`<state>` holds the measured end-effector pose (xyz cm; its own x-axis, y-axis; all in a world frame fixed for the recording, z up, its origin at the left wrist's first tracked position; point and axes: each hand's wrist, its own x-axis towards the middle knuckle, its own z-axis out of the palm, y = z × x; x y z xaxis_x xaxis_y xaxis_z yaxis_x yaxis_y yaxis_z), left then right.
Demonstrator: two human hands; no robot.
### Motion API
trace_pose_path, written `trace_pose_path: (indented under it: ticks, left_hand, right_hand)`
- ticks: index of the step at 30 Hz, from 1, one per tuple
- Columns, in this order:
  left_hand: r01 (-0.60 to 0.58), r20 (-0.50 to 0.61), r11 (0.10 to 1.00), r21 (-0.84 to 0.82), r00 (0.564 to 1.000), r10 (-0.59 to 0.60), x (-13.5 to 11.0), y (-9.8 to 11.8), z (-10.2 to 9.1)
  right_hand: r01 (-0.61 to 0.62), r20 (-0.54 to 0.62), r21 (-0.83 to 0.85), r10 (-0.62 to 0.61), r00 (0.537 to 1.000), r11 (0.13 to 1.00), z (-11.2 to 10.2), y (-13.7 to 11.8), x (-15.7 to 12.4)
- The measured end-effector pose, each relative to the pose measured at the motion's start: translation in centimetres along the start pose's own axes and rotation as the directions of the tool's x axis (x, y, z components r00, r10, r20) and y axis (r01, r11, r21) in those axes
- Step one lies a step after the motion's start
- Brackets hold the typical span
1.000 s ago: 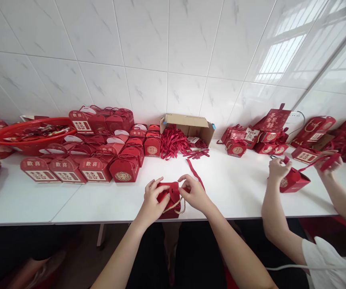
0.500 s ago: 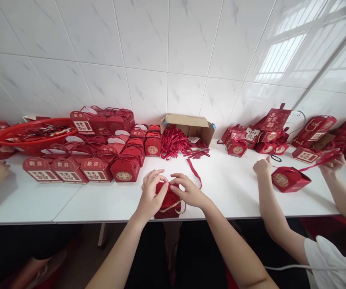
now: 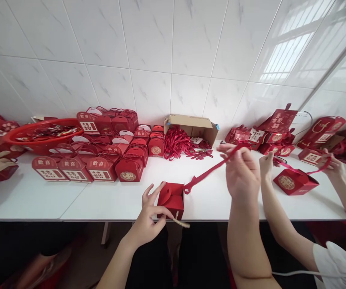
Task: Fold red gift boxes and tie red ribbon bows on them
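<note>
A small red gift box point(image 3: 177, 196) stands at the near edge of the table, its top folded partly inward. My left hand point(image 3: 151, 214) grips it from the left, fingers spread along its far and near sides. A beige twisted cord point(image 3: 181, 223) hangs from the box's near side, by my left fingertips. Raised to the right, my right hand point(image 3: 243, 172) pinches a red ribbon point(image 3: 207, 173). That ribbon stretches down to the box's right side; how it is fixed there is too small to tell.
Rows of finished-looking red boxes point(image 3: 103, 169) stand at left, before a red basin point(image 3: 13, 138). A cardboard carton point(image 3: 191, 119) with a pile of red ribbons point(image 3: 177, 142) is behind. At right, a co-worker's hands point(image 3: 267, 162) hold a ribbon on another red box point(image 3: 296, 182).
Both hands were together over the box top. My right hand has swung up and right with the ribbon, pulling it off the table; my left has shifted to the box's side.
</note>
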<state>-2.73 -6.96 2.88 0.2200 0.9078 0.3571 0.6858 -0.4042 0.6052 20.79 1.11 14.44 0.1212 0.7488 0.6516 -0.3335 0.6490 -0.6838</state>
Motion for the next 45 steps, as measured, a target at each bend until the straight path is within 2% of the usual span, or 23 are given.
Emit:
trace_pose_path:
  ticks: [3,6,8,10,12,14,17,19,26,31,35,39,45]
  left_hand:
    - [0.059,-0.119,0.995,-0.082,0.990,-0.069,0.8,-0.3,0.0]
    - [0.139,-0.212,0.978,-0.155,0.962,-0.170,2.0,-0.6,0.6]
    - [0.190,-0.236,0.948,-0.255,0.939,-0.251,2.6,-0.8,1.2]
    - [0.247,-0.275,0.883,-0.399,0.886,-0.372,2.7,-1.2,1.5]
    - [0.279,-0.301,0.800,-0.530,0.821,-0.486,2.6,-1.6,1.6]
    - [0.289,-0.296,0.734,-0.615,0.778,-0.554,2.4,-1.8,1.5]
    - [0.295,-0.260,0.671,-0.680,0.759,-0.596,2.2,-1.9,1.3]
    - [0.297,-0.249,0.654,-0.696,0.755,-0.607,2.2,-1.8,1.3]
    - [0.266,-0.252,0.660,-0.702,0.774,-0.580,2.0,-1.6,1.5]
    - [0.278,-0.254,0.719,-0.637,0.806,-0.536,2.0,-1.6,1.5]
    - [0.307,-0.191,0.736,-0.603,0.840,-0.508,2.9,-1.9,0.8]
    - [0.291,-0.149,0.788,-0.543,0.890,-0.431,4.0,-2.1,-0.3]
    - [0.257,-0.155,0.856,-0.449,0.921,-0.358,4.4,-1.9,-1.2]
  right_hand:
    - [0.002,-0.044,0.034,-0.001,0.999,0.999,-0.4,-0.5,0.3]
    - [-0.110,0.070,-0.014,0.110,0.991,0.994,0.0,0.9,-0.5]
    - [-0.181,0.179,-0.104,0.197,0.964,0.978,0.7,2.3,-1.4]
    - [-0.230,0.300,-0.236,0.296,0.907,0.944,1.5,3.8,-2.4]
    - [-0.239,0.408,-0.392,0.401,0.820,0.888,2.5,5.1,-3.4]
    - [-0.197,0.478,-0.548,0.497,0.724,0.813,3.5,6.3,-4.3]
    - [-0.096,0.487,-0.728,0.611,0.624,0.679,4.8,7.7,-5.3]
    - [-0.053,0.466,-0.789,0.653,0.597,0.612,5.5,8.4,-5.7]
    - [-0.082,0.414,-0.830,0.708,0.572,0.551,6.3,8.8,-5.1]
    - [-0.091,0.485,-0.779,0.689,0.539,0.620,6.3,9.4,-4.9]
    - [-0.101,0.503,-0.762,0.682,0.531,0.640,6.1,9.8,-5.0]
    - [-0.125,0.515,-0.737,0.672,0.533,0.664,5.8,10.1,-5.0]
    - [-0.152,0.524,-0.706,0.654,0.545,0.692,5.6,10.6,-5.1]
